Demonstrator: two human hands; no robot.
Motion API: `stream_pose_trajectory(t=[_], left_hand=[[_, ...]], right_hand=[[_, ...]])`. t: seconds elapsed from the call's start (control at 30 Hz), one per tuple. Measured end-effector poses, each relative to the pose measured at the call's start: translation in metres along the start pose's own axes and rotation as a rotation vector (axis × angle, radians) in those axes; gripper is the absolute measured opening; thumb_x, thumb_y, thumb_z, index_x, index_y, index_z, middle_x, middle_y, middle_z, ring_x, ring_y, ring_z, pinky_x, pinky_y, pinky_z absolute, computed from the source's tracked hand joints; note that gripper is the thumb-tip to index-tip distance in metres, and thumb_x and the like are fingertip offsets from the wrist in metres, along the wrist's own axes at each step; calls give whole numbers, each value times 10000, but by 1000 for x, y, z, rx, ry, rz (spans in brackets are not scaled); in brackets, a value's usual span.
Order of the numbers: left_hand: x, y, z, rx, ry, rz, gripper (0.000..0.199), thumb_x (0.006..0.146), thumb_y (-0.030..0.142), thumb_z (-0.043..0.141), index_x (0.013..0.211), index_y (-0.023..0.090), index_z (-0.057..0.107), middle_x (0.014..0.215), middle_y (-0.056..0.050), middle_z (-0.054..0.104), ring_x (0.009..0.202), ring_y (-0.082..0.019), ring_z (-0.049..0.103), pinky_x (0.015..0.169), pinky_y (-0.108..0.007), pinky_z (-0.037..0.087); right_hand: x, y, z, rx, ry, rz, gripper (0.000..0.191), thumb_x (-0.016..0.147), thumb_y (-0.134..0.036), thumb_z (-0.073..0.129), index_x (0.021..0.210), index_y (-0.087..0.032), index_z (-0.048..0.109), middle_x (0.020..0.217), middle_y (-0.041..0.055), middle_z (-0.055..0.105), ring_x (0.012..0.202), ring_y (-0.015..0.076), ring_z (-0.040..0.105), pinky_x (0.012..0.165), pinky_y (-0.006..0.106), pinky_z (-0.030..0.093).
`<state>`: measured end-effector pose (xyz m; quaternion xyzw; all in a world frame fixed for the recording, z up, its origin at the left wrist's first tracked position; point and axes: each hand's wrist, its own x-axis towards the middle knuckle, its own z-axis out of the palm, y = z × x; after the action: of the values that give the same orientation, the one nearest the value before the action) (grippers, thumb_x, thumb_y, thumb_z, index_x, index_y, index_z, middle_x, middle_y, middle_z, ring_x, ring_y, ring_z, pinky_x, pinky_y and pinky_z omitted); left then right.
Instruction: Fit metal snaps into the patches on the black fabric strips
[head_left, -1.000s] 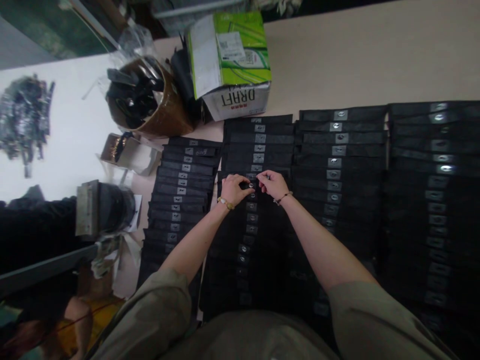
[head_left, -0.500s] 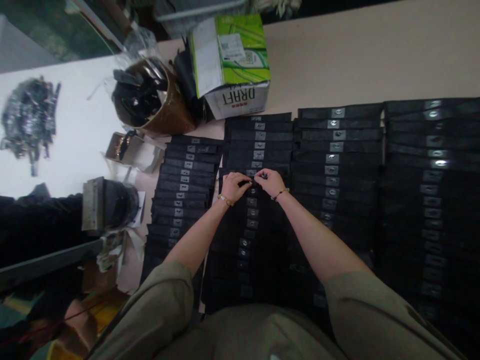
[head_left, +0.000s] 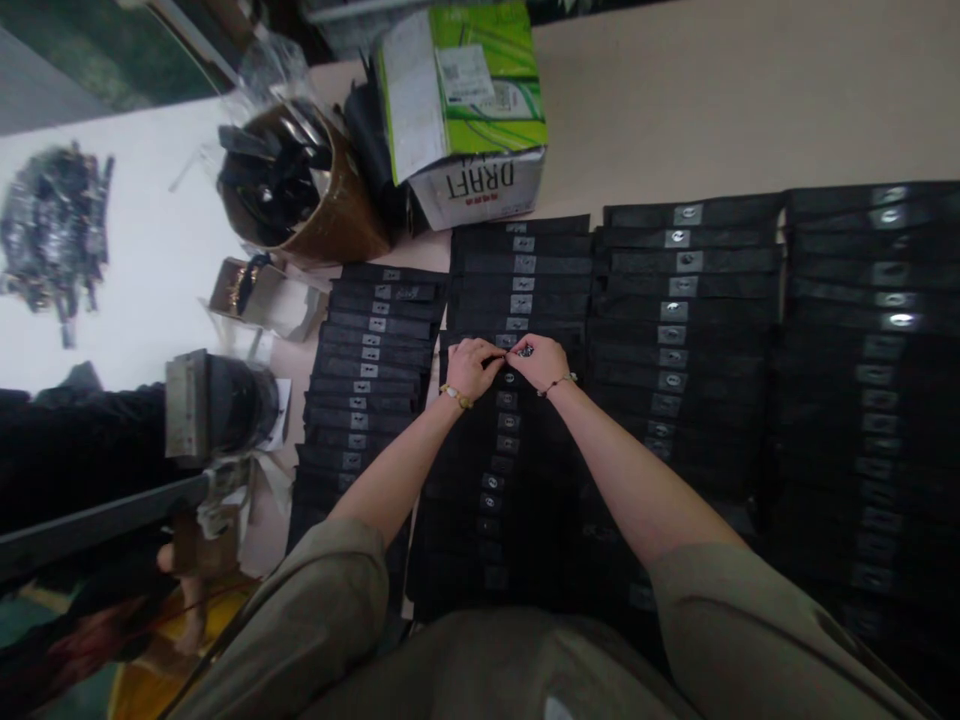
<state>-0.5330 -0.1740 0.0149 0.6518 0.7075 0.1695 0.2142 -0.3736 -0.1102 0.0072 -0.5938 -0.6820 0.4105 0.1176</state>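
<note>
Four overlapping rows of black fabric pieces, each piece with a small grey label, lie on the table (head_left: 720,90). Over the second row (head_left: 480,270) from the left, my left hand (head_left: 474,368) and my right hand (head_left: 540,362) meet at the fingertips. The left thumb and index finger are pinched together beside a label; whatever is between them is too small to name. My right hand is also pinched, with small shiny metal pieces (head_left: 525,351) in its curled fingers. Bracelets circle both wrists.
Behind the rows stand a green and white box (head_left: 480,190) and a brown tub (head_left: 345,215) of black parts. Left of them are a small open carton (head_left: 281,303), a dark cylindrical container (head_left: 236,405) and a metal rail (head_left: 105,525). Another person's arm (head_left: 193,610) shows at lower left.
My fingertips have come closer together and now meet. The camera view has shifted slightly. At lower left the other person's arm has moved.
</note>
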Motion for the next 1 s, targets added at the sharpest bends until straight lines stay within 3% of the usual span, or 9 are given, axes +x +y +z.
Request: stream_pose_trajectory(t=[0.17, 0.47, 0.73, 1.0], left_hand=[[3, -4, -2, -45, -23, -19, 148, 885, 317, 681, 1011, 283, 750, 1058, -18, 741, 1041, -225, 622, 936, -405, 397], [10, -1, -5, -105, -39, -55, 78, 846, 222, 699, 869, 255, 765, 1003, -12, 752, 1017, -215, 643, 953, -391, 456], [17, -2, -12, -94, -137, -72, 78, 814, 227, 720, 856, 270, 770, 1003, -12, 729, 1038, -234, 620, 949, -406, 445], [11, -3, -8, -139, -65, -40, 108, 856, 280, 715, 946, 271, 773, 1014, -14, 740, 1023, -221, 624, 931, -390, 429]], right_hand=[[4, -2, 0, 0, -4, 12, 152, 683, -374, 741, 755, -241, 750, 793, 21, 750, 765, 203, 668, 680, 277, 473], [2, -3, -3, -47, -19, -33, 186, 719, -405, 726, 779, -231, 752, 804, 36, 747, 759, 207, 660, 685, 286, 462], [-2, -2, -4, -42, -28, -49, 157, 733, -385, 723, 764, -232, 738, 781, 24, 741, 746, 202, 657, 684, 284, 460], [-4, -1, -4, -22, -16, -64, 131, 744, -358, 713, 754, -228, 727, 777, 19, 739, 740, 193, 656, 691, 283, 460]])
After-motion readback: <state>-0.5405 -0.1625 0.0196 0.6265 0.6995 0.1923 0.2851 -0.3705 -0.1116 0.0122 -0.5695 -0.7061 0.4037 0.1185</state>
